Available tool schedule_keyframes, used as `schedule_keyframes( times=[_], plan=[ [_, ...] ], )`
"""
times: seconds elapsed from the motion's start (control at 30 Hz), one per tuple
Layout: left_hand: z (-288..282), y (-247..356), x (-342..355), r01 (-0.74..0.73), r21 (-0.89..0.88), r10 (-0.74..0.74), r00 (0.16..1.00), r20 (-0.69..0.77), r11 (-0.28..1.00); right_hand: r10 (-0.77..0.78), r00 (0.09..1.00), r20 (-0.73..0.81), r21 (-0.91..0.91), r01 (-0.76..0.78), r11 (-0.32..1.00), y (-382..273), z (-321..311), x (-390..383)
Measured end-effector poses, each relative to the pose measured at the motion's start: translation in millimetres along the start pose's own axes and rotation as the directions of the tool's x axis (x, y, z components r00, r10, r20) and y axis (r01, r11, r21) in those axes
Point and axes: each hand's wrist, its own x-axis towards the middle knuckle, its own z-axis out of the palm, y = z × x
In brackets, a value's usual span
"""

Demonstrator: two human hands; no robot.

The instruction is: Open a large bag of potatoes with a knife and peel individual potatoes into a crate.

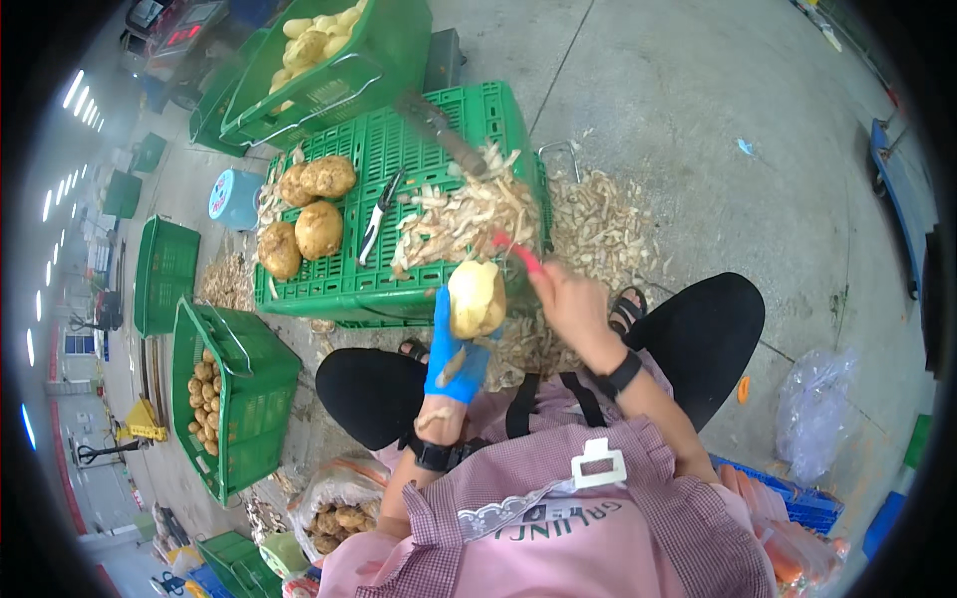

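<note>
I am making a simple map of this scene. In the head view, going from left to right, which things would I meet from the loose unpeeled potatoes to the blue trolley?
Four unpeeled potatoes, black-and-white tool, peeled potato, right hand, crumpled plastic bag, blue trolley.

Pale-yel potato (pixel 477 301), red peeler (pixel 529 261), blu glove (pixel 463 373)
</note>
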Motion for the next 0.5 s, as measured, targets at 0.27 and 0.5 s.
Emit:
schedule_keyframes(
  times=[0.27,0.5],
  plan=[
    [9.4,-0.5,-3.3,-0.014,0.103,0.016,1.0,-0.021,0.995,0.25,0.935,0.251,0.008,-0.26,0.965,-0.7,-3.4,-1.9],
    [14.0,0.3,-8.1,-0.186,0.135,0.188,0.982,-0.002,0.973,-0.211,0.971,0.111,0.154,0.193,0.969,-22.7,-12.3,-17.9]
  ],
)
